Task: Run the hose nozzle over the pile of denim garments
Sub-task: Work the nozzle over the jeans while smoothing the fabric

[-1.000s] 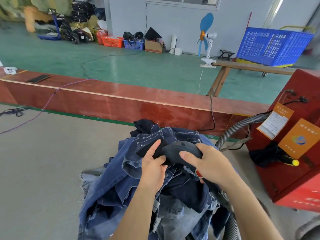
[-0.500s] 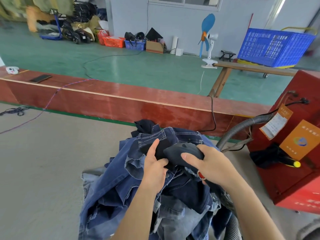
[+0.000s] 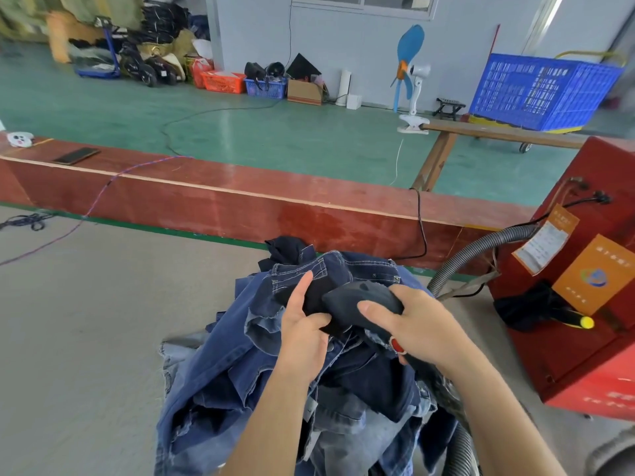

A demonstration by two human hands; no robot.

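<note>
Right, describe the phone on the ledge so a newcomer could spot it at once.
Start at the long red-brown wooden ledge that crosses the view between the grey work surface and the green floor, and follow it to its far left end. The phone lies flat on top there. It is a thin, dark rectangle, unlike the small, round, white object further left.

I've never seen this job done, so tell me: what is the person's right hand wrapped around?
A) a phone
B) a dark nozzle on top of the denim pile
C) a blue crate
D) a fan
B: the right hand grips the dark nozzle, which sits on the denim pile beside the left hand.
</note>
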